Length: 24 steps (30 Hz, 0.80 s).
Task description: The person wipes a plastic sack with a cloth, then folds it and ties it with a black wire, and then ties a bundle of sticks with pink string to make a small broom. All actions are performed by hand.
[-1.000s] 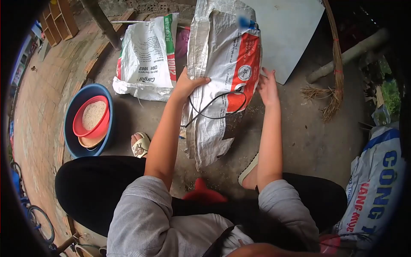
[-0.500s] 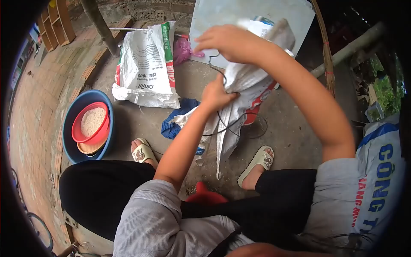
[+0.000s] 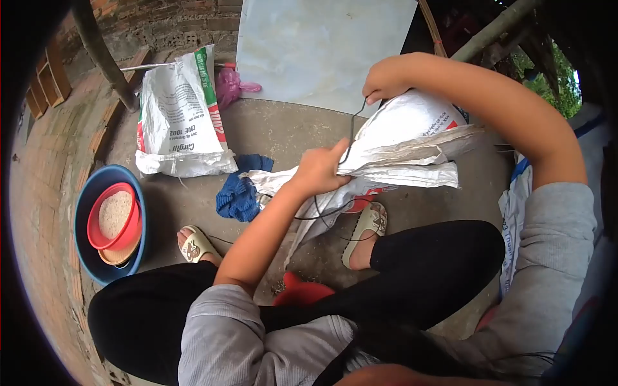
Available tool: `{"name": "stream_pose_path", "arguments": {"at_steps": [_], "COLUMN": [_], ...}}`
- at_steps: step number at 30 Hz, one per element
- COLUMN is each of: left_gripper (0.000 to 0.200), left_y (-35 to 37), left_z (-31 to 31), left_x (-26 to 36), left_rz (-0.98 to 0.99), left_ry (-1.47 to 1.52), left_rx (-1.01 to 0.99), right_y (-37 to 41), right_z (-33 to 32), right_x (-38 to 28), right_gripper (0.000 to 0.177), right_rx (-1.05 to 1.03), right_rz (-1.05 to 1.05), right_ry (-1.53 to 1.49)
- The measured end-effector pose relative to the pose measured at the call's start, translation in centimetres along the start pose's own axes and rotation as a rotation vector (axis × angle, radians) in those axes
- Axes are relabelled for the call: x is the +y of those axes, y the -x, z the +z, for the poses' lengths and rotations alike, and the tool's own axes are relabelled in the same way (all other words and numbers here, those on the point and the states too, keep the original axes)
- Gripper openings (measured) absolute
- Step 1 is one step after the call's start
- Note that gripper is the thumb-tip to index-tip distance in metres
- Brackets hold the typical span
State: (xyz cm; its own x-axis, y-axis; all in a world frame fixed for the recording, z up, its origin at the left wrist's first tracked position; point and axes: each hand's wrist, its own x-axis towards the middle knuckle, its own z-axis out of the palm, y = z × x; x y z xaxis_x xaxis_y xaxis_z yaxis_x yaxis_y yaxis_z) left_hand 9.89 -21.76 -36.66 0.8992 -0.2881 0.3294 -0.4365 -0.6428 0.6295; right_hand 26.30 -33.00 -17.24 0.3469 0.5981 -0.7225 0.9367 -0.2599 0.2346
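My left hand (image 3: 322, 170) is closed round the gathered neck of a white woven sack (image 3: 412, 122), which lies tilted to the right between my feet. Up and to the right, my right hand (image 3: 388, 76) pinches a thin black cord (image 3: 353, 127). This cord stretches down from the right fingers to the left hand, and a loose loop of it hangs below the sack's neck. The sack's open mouth, with frayed, dirty edges, fans out to the right. Beside the sack lies a crumpled blue knitted cloth (image 3: 238, 196).
A blue basin (image 3: 82, 222) at left holds a red bowl (image 3: 136, 222) of pale grain. Another white printed sack (image 3: 183, 122) lies ahead, near a pink plastic bag (image 3: 230, 87) and a grey-white board (image 3: 315, 51). A red plastic scoop-like object (image 3: 302, 293) sits between my legs.
My right hand has moved right and down, drawing the cord straighter. The sack's top has swung over to the right, while my left hand keeps its hold. The camera view has shifted.
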Motion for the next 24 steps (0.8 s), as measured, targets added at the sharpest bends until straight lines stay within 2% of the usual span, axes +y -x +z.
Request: {"name": "stream_pose_path", "arguments": {"at_steps": [2,4,5,6,7,8,9,10,11,12,13,14,15,16,17,18,19,20,21,22,23,24], "left_gripper": [0.063,0.061,0.062,0.062,0.065,0.067,0.074,0.073,0.070,0.068,0.068,0.063,0.057,0.052,0.047,0.042,0.045,0.045,0.045,0.044,0.042,0.042], "left_y": [0.8,1.8,2.4,3.0,3.6,4.4,5.1,5.9,6.6,7.3,7.9,8.6,9.1,9.6,9.8,9.9,10.1,10.4,10.7,11.2,11.8,12.3], "left_z": [-1.4,-2.6,-3.3,-4.1,-4.8,-5.4,-5.7,-6.2,-6.6,-7.0,-7.7,-8.2,-8.4,-8.7,-9.0,-9.5,-10.2,-10.5,-10.7,-10.8,-10.7,-10.2], "left_x": [-0.1,-0.7,-1.2,-1.5,-1.8,-2.4,-3.9,-5.3,-7.1,-8.7,-10.0,-11.1,-11.9,-12.7,-13.6,-14.4,-15.4,-16.2,-17.0,-17.8,-18.9,-20.7], "left_rz": [-0.026,0.046,-0.003,-0.018,0.032,0.079,0.085,-0.084,-0.056,-0.024,-0.031,-0.109,-0.183,-0.258,-0.328,-0.393,-0.444,-0.441,-0.432,-0.418,-0.511,-0.508], "left_ry": [0.122,0.232,0.269,0.266,0.385,0.501,0.568,0.775,0.753,0.729,0.711,0.776,0.846,0.909,0.968,1.021,1.045,1.028,1.105,1.181,1.163,1.158], "left_rx": [0.020,0.020,-0.062,-0.056,-0.064,-0.074,-0.076,-0.139,-0.068,0.003,0.007,0.125,0.249,0.364,0.476,0.594,0.692,0.693,0.783,0.872,0.916,0.925], "right_y": [1.9,3.4,4.3,5.2,5.5,4.4,2.1,-0.5,-2.0,-3.2,-4.1,-4.4,-4.9,-5.8,-11.5,-12.7,-13.6,-14.1,-14.4,-14.2,-13.7,-13.3], "right_z": [-0.4,-1.1,-1.7,-2.3,-2.4,-0.6,2.6,5.0,6.3,8.0,10.0,11.9,13.7,15.2,20.7,21.3,20.8,20.2,19.5,18.1,17.0,15.9], "right_x": [0.4,-0.8,-1.3,-1.8,-1.8,0.4,4.1,5.9,7.7,6.7,0.8,-6.0,-8.1,-7.2,-7.0,-7.3,-7.4,-7.6,-7.2,-6.8,-6.2,-5.6], "right_gripper": [0.030,0.031,0.031,0.031,0.032,0.032,0.029,0.027,0.027,0.026,0.027,0.028,0.030,0.033,0.021,0.017,0.019,0.022,0.022,0.022,0.023,0.023], "right_rx": [0.038,-0.080,-0.087,-0.198,-0.315,-0.320,-0.122,0.078,0.085,0.120,0.154,0.177,0.191,0.206,0.178,0.187,0.334,0.475,0.475,0.614,0.748,0.747], "right_rz": [0.006,0.058,0.044,0.082,0.120,0.099,-0.098,-0.287,-0.305,-0.329,-0.351,-0.366,-0.369,-0.369,-0.524,-0.601,-0.501,-0.389,-0.410,-0.254,-0.094,-0.104], "right_ry": [-0.010,-0.563,-0.556,-0.812,-1.066,-1.063,-0.883,-0.696,-0.696,-1.008,-1.317,-1.625,-1.930,-2.245,-2.419,-2.198,-2.255,-2.305,-2.296,-2.238,-2.172,-2.168]}}
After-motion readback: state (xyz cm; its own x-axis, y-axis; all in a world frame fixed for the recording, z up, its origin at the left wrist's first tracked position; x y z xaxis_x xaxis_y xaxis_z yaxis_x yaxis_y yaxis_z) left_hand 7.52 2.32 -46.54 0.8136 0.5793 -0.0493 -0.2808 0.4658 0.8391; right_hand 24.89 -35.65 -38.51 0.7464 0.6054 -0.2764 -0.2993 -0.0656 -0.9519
